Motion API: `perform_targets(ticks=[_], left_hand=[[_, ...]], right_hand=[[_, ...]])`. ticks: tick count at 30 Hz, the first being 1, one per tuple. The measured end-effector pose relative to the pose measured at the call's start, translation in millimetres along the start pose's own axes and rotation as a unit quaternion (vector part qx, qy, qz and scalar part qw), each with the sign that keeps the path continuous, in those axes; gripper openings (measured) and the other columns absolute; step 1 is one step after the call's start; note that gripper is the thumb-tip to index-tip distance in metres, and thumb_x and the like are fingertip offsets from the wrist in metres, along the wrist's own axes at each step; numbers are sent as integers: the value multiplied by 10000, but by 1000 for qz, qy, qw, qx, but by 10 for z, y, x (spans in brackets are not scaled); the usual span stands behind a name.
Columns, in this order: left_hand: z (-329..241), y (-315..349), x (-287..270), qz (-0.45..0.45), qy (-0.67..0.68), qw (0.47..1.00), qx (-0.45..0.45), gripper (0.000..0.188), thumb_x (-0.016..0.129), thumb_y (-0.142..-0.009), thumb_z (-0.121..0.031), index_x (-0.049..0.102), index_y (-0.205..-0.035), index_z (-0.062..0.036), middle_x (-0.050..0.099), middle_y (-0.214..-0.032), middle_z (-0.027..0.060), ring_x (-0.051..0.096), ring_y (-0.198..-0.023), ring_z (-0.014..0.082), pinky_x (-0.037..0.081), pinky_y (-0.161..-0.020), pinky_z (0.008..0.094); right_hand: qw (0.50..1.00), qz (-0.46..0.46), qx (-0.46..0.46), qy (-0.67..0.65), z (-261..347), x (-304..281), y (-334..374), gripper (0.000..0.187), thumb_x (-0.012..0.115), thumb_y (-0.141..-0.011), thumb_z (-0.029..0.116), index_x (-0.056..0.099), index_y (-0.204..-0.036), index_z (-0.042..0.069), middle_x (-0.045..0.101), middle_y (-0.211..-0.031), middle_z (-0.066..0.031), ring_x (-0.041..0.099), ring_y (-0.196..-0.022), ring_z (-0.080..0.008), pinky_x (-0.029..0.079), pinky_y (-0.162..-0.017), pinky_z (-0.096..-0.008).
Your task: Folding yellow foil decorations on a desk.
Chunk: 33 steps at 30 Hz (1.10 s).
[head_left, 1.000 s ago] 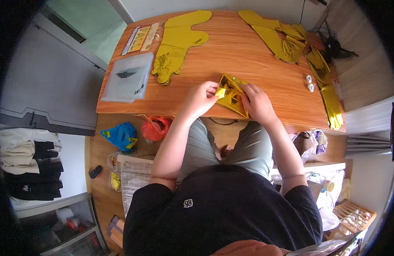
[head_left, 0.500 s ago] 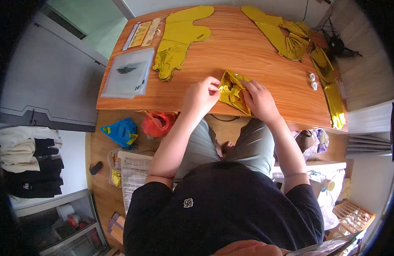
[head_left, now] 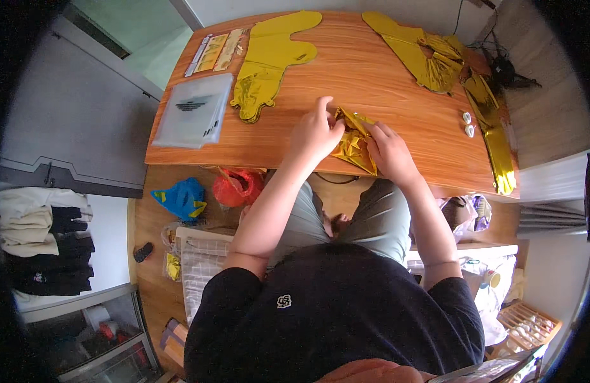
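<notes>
A crumpled, folded gold foil balloon [head_left: 353, 148] lies near the front edge of the wooden table. My right hand [head_left: 389, 150] grips its right side, fingers bent over the foil. At the balloon's left edge is my left hand [head_left: 315, 133], one finger raised and the others apart, reaching against the foil's upper left corner. Part of the balloon is covered by both hands. Farther left, flat gold foil balloons [head_left: 269, 48] lie stacked. More gold foil [head_left: 429, 60] is spread at the back right, and a long gold strip [head_left: 496, 143] runs along the right edge.
Clear plastic sleeves [head_left: 193, 110] and printed packets [head_left: 213, 52] lie on the table's left. Two small white rolls [head_left: 468, 124] sit at the right, near a black fan-like object [head_left: 504, 69] with cables. Blue [head_left: 180, 198] and red bags [head_left: 237, 186] are below the table.
My left hand has shifted right over the foil, and its pinched fingers have spread, one lifting upward. My right hand stays nearly in place on the balloon.
</notes>
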<state>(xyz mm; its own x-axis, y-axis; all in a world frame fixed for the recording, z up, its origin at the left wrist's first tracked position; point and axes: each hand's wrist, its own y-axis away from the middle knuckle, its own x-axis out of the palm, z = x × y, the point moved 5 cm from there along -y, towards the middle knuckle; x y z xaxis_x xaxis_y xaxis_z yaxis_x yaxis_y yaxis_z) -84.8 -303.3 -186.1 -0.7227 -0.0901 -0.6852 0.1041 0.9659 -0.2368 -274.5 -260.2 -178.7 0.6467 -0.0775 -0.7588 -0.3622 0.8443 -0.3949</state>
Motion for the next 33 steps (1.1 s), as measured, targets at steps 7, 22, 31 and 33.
perform_targets(ticks=[7, 22, 31, 33], left_hand=[[22, -262, 114, 33, 37, 995, -86, 521, 731, -893, -286, 551, -1331, -70, 761, -945, 125, 729, -894, 339, 563, -787, 465], [-122, -181, 188, -23, 68, 997, 16, 522, 777, -881, -175, 587, -1362, -101, 788, -985, 105, 768, -874, 283, 586, -769, 383], [-239, 77, 89, 30, -45, 987, 153, 519, 655, -968, -164, 480, -1450, -88, 761, -1039, 159, 740, -891, 348, 588, -760, 458], [-333, 164, 64, 25, -66, 962, 265, 577, 672, -931, -135, 472, -1468, -68, 725, -1038, 190, 708, -923, 367, 557, -824, 486]], right_hand=[[1000, 8, 6, 30, 47, -7, 2, 368, 565, -957, 31, 596, -1324, 24, 631, -1081, -217, 622, -1029, -431, 519, -877, -495], [999, -16, 36, 4, -49, 14, 4, 356, 562, -976, 55, 578, -1330, 19, 620, -1090, -229, 611, -1041, -447, 507, -885, -508], [999, -22, 34, -10, -79, 38, 4, 331, 575, -988, 64, 575, -1315, 10, 615, -1089, -234, 605, -1032, -454, 505, -866, -503], [999, -21, 36, -7, -78, 45, 5, 322, 577, -989, 65, 576, -1306, 7, 616, -1091, -234, 605, -1030, -454, 506, -865, -503]])
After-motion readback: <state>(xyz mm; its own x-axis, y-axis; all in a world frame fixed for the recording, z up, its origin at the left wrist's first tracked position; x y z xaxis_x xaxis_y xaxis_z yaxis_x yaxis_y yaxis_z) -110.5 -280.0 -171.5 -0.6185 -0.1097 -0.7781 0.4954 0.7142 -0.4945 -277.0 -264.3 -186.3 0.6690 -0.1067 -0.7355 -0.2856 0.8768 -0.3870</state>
